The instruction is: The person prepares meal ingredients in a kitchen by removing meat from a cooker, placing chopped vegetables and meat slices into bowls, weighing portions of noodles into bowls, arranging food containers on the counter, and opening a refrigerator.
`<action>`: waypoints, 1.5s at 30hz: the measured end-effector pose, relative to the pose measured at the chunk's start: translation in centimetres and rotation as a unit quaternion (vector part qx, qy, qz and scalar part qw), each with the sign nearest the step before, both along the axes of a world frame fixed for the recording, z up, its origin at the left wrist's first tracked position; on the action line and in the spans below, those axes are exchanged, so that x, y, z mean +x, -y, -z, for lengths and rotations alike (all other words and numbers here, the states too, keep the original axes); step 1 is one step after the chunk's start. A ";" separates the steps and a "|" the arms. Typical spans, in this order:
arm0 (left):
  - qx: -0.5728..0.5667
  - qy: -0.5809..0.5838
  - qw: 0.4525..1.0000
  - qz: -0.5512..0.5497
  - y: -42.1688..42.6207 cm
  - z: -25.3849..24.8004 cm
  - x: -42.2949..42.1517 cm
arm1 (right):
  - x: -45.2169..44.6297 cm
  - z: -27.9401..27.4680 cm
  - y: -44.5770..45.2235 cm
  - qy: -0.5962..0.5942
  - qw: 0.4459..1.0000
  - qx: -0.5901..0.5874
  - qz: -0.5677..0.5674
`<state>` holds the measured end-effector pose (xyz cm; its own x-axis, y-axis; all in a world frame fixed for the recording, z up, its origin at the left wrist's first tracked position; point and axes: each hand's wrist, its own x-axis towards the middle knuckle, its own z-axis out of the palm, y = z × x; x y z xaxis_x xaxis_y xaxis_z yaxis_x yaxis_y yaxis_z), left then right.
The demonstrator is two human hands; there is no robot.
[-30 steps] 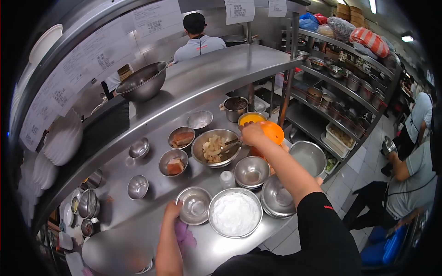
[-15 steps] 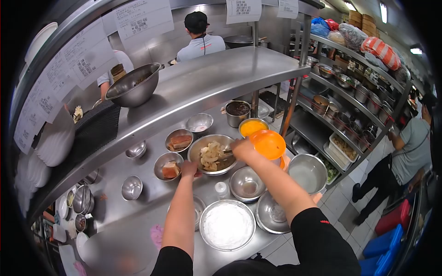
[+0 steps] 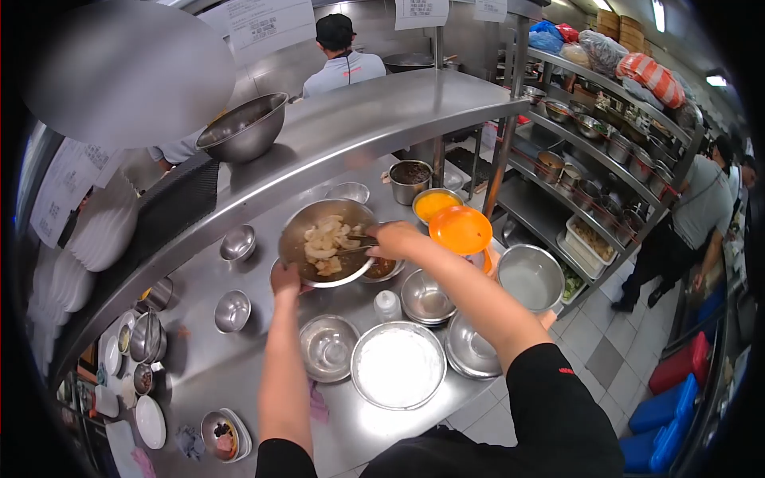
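On the worktop [image 3: 195,350], white powder [image 3: 398,366] looks unused; pale pieces [image 3: 325,248] sit in the bowl [image 3: 293,245] the left hand [image 3: 285,279] grips, right hand [image 3: 392,239] clasping tongs [image 3: 360,248].

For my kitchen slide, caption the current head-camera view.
Left hand gripping a round silver metal bowl of pale food pieces, right hand holding a slim metal utensil inside.

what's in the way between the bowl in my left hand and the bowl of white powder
The small bottle stands in between, just beyond the powder bowl, roughly on the straight line from the held bowl in your left hand. Nothing else visible blocks that line.
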<state>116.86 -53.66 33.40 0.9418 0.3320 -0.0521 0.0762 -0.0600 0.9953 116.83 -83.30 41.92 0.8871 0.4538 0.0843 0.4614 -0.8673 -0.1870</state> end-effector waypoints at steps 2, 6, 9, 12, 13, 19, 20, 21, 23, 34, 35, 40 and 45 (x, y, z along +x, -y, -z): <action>0.004 0.006 1.000 0.001 -2.9 -0.9 -2.2 | -1.3 -0.5 -2.4 -0.049 0.999 -0.007 0.004; 0.052 0.002 0.998 -0.028 -7.3 -3.2 -9.0 | -6.4 -1.6 -7.0 -0.016 0.999 0.011 -0.048; 0.211 0.037 0.974 -0.066 -12.3 -0.3 -11.2 | -10.2 -2.0 -9.7 -0.041 0.997 0.002 -0.068; 0.303 0.042 0.948 -0.089 -12.9 -0.9 -14.7 | -11.9 -1.2 -11.4 -0.044 0.994 -0.023 -0.098; 0.350 0.029 0.932 -0.092 -12.5 -1.6 -16.1 | -12.2 -0.5 -11.7 -0.032 0.993 -0.030 -0.107; 0.412 0.069 0.905 -0.073 -11.3 0.3 -18.3 | -13.3 0.6 -12.8 -0.043 0.987 -0.115 -0.108; 0.439 0.097 0.891 -0.069 -11.2 0.6 -19.0 | -13.5 0.9 -13.1 -0.042 0.985 -0.126 -0.112; 0.438 0.110 0.889 -0.068 -11.3 1.0 -19.1 | -13.3 1.2 -13.2 -0.047 0.984 -0.130 -0.108; 0.440 0.130 0.886 -0.058 -10.7 0.5 -19.5 | -13.0 1.3 -13.6 -0.055 0.984 -0.137 -0.103; 0.478 0.272 0.834 -0.052 -9.2 -2.1 -20.3 | -14.3 -1.7 -14.6 -0.069 0.980 -0.169 -0.076; 0.506 0.272 0.818 -0.033 -9.4 -2.2 -20.1 | -14.4 -2.0 -14.5 -0.057 0.977 -0.184 -0.088; 0.545 0.345 0.764 0.004 -8.8 -4.2 -19.4 | -14.9 -2.9 -13.9 -0.055 0.964 -0.243 -0.097; 0.551 0.356 0.754 -0.033 -8.9 -6.7 -18.2 | -16.2 -5.0 -10.8 -0.056 0.963 -0.252 -0.079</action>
